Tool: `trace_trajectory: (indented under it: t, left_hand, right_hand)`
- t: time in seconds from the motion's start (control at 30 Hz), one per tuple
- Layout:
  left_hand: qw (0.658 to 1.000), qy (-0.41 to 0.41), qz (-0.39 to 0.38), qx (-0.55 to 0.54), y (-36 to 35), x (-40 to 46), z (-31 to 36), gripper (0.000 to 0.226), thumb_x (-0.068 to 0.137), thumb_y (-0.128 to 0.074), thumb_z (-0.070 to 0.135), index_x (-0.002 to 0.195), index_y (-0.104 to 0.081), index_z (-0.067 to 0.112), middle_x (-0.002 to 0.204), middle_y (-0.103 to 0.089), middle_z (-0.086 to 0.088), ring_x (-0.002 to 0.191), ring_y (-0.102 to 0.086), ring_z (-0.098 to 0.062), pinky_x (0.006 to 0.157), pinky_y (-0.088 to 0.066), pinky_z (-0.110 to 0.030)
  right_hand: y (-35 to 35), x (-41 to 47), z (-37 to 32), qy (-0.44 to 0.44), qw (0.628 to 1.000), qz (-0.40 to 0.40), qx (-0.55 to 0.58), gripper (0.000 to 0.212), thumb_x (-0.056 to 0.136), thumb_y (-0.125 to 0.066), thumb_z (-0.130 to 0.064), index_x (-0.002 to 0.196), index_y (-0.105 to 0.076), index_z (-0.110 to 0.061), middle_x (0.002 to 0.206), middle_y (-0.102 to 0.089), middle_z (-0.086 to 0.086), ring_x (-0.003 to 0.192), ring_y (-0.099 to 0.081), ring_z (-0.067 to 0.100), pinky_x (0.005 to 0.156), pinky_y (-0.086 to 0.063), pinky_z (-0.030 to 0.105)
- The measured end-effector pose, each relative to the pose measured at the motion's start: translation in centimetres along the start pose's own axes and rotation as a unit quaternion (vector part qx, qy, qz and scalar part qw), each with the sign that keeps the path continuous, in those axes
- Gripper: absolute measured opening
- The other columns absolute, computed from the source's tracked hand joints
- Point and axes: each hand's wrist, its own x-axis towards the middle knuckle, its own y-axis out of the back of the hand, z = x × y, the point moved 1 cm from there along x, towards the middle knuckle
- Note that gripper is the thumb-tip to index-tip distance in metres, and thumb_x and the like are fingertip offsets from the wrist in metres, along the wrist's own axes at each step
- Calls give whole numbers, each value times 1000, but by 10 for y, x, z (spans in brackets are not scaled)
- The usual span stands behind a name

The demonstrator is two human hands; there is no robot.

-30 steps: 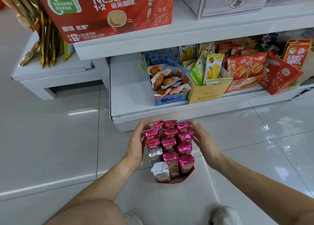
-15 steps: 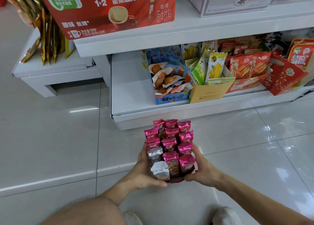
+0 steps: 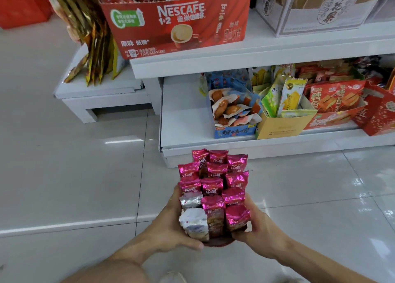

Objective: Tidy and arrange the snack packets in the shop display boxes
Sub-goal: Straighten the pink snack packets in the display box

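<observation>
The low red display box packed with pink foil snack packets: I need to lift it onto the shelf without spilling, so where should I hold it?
Grip the low red display box at its near base, from both sides, as the hands do; packets stand loose above its rim.

The left hand (image 3: 171, 227) and right hand (image 3: 259, 231) are held forward, palms inward, fingers curled — a two-sided grip, forearms converging from below.
</observation>
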Motion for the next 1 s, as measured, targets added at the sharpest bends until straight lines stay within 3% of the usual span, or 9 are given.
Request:
trace_trajectory:
  t: [0.17,0.23,0.3,0.4,0.53,0.7,0.77,0.87,1.0]
  left_hand:
    - [1000,11,19,13,64,-16,39,103,52,-95,-7,141,-42,-2,106,-75,15,99,-70,2,74,-54,-13]
    - [999,15,35,21,89,-8,53,98,51,-94,-10,137,-46,-7,98,-76,14,93,-71,2,72,-55,-14]
    - [998,13,40,36,109,3,69,101,50,-95,-7,139,-47,3,104,-76,13,98,-71,-1,75,-56,-15]
    - [997,6,54,56,128,21,83,99,49,-97,-3,135,-52,18,109,-75,13,104,-70,-3,74,-55,-12]
    - [996,8,54,65,133,39,82,102,48,-95,-5,137,-50,18,113,-72,10,101,-68,-2,68,-55,-12]
    - [998,14,35,46,138,46,76,99,46,-94,-4,132,-52,20,109,-76,6,103,-72,-10,83,-62,-36]
    - [998,28,22,46,142,48,77,93,47,-94,-3,129,-56,19,107,-77,6,100,-73,-10,87,-61,-36]
    - [998,51,25,18,152,55,85,98,49,-93,-7,133,-52,22,107,-77,5,95,-75,-13,75,-62,-31]
    - [997,57,57,1,165,72,100,105,50,-93,-8,135,-45,28,113,-73,1,99,-73,-18,73,-63,-33]
  right_hand:
    - [8,13,-75,60,997,4,-37,93,85,-69,-9,149,-18,-52,108,-61,-31,102,-54,-19,77,-45,2]
    - [14,31,-98,70,997,8,-33,91,82,-72,-11,150,-22,-48,110,-65,-25,106,-59,-6,89,-52,17]
    - [20,49,-122,81,996,8,-27,90,81,-72,-7,149,-26,-44,110,-66,-21,106,-61,2,87,-56,27]
    - [24,78,-146,70,997,-7,-29,89,81,-68,3,146,-27,-41,105,-62,-16,96,-59,4,71,-53,21]
    - [20,101,-151,34,998,3,-55,92,75,-66,3,148,-28,-37,109,-62,-7,103,-59,15,84,-59,38]
    - [23,107,-154,20,998,-17,-53,88,79,-66,2,144,-28,-44,112,-63,-6,103,-59,14,74,-55,30]
    - [25,110,-159,9,998,-21,-59,85,79,-67,-2,139,-29,-49,112,-64,-5,102,-61,18,73,-59,33]
    - [30,118,-170,-14,998,-23,-57,82,78,-69,-6,135,-32,-51,113,-66,-5,102,-64,20,76,-63,39]
    - [34,130,-190,-6,999,-21,-47,70,85,-65,-4,134,-36,-44,113,-63,-7,104,-60,16,70,-58,30]
